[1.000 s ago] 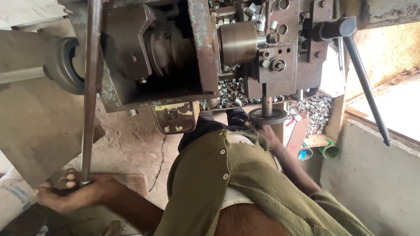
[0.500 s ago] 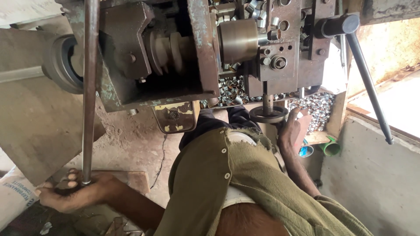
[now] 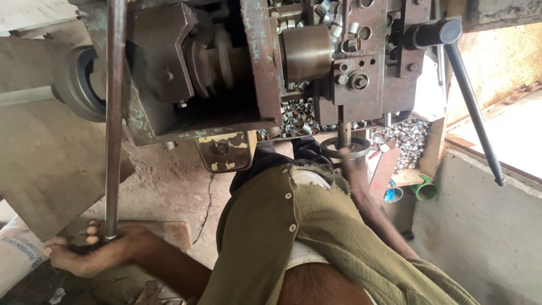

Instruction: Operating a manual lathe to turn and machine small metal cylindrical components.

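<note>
Down low, left hand [image 3: 93, 251] is at the bottom end of the rod [image 3: 114, 118]; rod stands upright w/ its foot between the fingers [image 3: 93, 227], which curl loosely round it, thumb underneath. Rod runs up past the machine [image 3: 243, 73] & out of frame. Right hand [image 3: 354, 169] is blurred just under the small handwheel [image 3: 345, 148], at the machine's base; can't tell if fingers are spread or pinching. Small metal rings [image 3: 403, 135] piled beside it.
</note>
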